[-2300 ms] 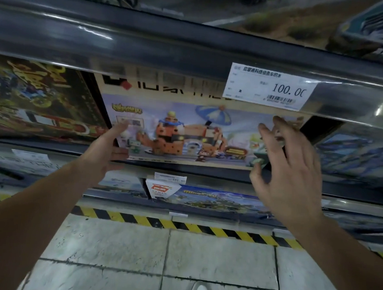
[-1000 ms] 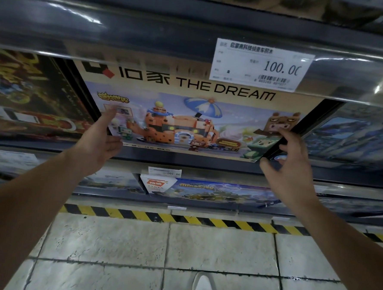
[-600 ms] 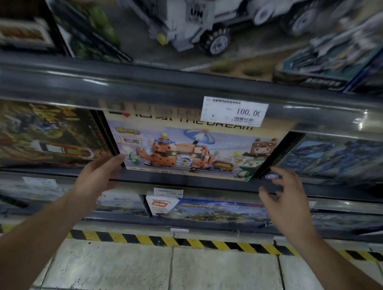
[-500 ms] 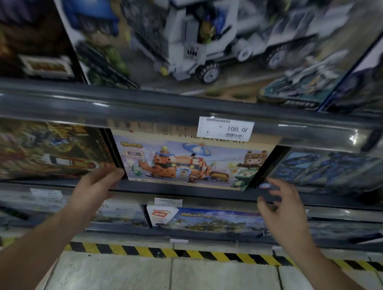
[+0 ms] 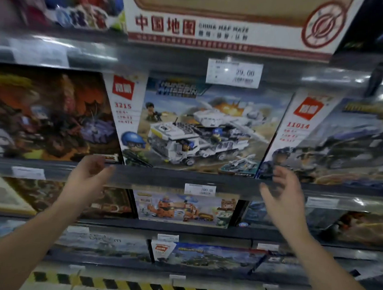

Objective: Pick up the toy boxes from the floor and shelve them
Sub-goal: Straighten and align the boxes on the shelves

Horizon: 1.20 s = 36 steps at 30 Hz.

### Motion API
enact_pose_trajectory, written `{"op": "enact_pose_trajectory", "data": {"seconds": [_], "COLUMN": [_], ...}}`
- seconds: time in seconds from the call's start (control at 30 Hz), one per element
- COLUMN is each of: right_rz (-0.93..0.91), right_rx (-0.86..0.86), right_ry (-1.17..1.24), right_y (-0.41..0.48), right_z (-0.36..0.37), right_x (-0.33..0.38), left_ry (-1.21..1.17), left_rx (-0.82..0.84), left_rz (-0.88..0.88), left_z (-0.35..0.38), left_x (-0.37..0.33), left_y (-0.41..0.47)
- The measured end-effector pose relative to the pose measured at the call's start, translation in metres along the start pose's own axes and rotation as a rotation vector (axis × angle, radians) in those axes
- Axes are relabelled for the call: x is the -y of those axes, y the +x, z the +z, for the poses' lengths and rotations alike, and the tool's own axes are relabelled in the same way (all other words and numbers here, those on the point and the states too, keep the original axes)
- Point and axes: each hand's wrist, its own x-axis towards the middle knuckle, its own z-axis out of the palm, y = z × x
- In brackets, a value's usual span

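The toy box with the orange building picture [image 5: 184, 209] stands upright on a lower shelf, under the 100.00 price tag [image 5: 200, 189]. My left hand [image 5: 89, 179] hovers in front of the shelf rail [image 5: 166, 179] above that box, fingers loosely curled, holding nothing. My right hand [image 5: 281, 195] is raised at the same height to the right, fingers spread, empty as well. Neither hand touches the box. Directly above the rail stands a box showing a white military truck [image 5: 198, 127].
Boxes fill the shelves left and right: a dark orange-brown one [image 5: 49, 113], a box numbered 11014 [image 5: 334, 140], and a China map maze box [image 5: 234, 19] on top. More boxes [image 5: 201, 255] sit on the lowest shelf. Yellow-black tape [image 5: 155, 288] edges the floor below.
Both hands let go of the orange-building box, which stays on its shelf, and rose to the rail above it. The view tilted up, revealing higher shelves.
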Motion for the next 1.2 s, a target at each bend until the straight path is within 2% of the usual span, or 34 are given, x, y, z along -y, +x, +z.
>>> {"op": "enact_pose_trajectory", "data": {"seconds": [0.1,0.2,0.43,0.6,0.7,0.97,1.2], "right_rz": [-0.025,-0.063,-0.009,0.052,0.069,0.135,0.181], "right_rx": [0.011,0.011,-0.013,-0.072,-0.072,-0.19,-0.214], "right_ry": [0.076,0.131,0.149,0.16,0.136,0.263,0.32], "right_y": [0.033,0.053,0.065,0.068,0.071,0.075,0.077], "right_z": [-0.012,-0.012,-0.003,0.001,0.005,0.018,0.021], "right_x": [0.025,0.037,0.044,0.053,0.06,0.075,0.075], "left_ry": [-0.002,-0.004,-0.082,-0.043,-0.055,-0.031,-0.001], "left_rx": [-0.142,-0.188,-0.075,-0.013,-0.045,-0.084,-0.13], "left_rz": [-0.03,-0.056,-0.049,0.005,-0.01,0.026,0.006], "left_z": [-0.01,-0.011,0.023,0.037,0.037,0.032,0.032], "left_x": [-0.025,-0.042,-0.062,-0.057,-0.055,-0.05,-0.05], "left_y": [0.01,0.022,0.036,0.066,0.077,0.098,0.102]}}
